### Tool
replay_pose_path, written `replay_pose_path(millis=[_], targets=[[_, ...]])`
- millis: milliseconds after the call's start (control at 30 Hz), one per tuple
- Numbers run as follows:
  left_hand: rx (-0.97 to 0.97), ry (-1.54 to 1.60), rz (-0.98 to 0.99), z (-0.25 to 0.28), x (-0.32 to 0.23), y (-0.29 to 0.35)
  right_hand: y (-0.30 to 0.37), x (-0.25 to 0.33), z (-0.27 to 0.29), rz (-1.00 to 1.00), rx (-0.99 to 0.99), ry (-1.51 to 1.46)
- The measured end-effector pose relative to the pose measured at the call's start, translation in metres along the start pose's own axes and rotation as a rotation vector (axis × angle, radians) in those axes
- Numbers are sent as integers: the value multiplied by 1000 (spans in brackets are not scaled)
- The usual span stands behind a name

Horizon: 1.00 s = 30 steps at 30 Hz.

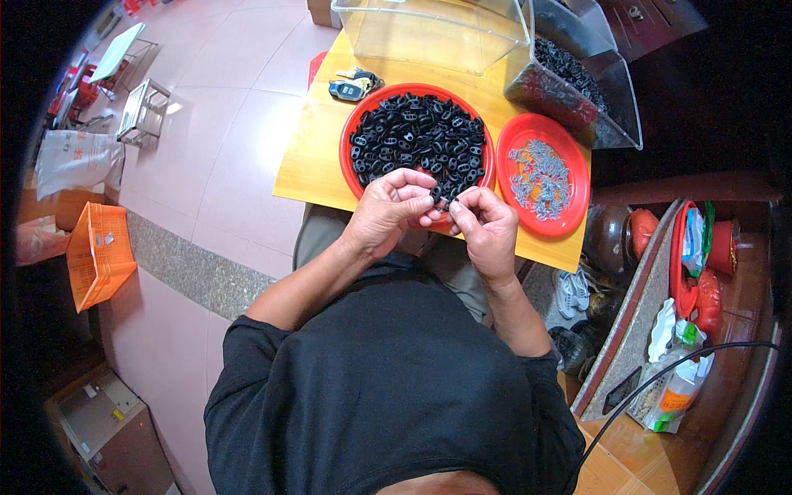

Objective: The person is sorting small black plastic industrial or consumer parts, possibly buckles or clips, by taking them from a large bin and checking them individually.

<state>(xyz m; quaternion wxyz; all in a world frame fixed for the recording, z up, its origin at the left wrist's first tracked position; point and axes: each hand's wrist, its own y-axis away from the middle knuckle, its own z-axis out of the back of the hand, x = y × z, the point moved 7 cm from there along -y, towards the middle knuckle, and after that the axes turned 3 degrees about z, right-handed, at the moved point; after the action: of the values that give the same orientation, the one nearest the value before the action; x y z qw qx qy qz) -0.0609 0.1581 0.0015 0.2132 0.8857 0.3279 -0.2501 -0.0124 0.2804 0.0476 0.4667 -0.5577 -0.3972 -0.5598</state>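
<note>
Both my hands meet over the near rim of a red round basin (346,157) heaped with small black oval plastic pieces (412,136), each with holes through it. In my left hand (382,216), thumb and fingers pinch one small black plastic piece (436,195). Close beside it, the thumb and forefinger of my right hand (492,235) are pressed together on a tiny dark part, mostly covered by the fingertips. To the right of the basin, a red plate (580,186) holds many small grey metal springs (540,173).
A key bunch (355,85) lies behind the basin on the yellow table (309,165). At the back stand a clear plastic bin (429,37) and another bin (623,99) of black pieces. An orange crate (103,256) sits left; a shelf with packages (672,396) is right.
</note>
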Motion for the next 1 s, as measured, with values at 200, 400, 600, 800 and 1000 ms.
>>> replay_pose_path(millis=[200,400,600,800,1000], targets=[[-19,-45,-33,0,0,0,0,1,-2,12,-1,22],[-40,-193,-107,-1,-3,3,1,0,-5,10,0,16],[-93,-281,-90,-1,-7,6,2,-5,-5,-18,31,56],[14,-298,-57,-4,-14,5,2,-2,-10,-51,163,-163],[112,-329,41,-13,-13,7,5,-3,-9,73,280,-65]])
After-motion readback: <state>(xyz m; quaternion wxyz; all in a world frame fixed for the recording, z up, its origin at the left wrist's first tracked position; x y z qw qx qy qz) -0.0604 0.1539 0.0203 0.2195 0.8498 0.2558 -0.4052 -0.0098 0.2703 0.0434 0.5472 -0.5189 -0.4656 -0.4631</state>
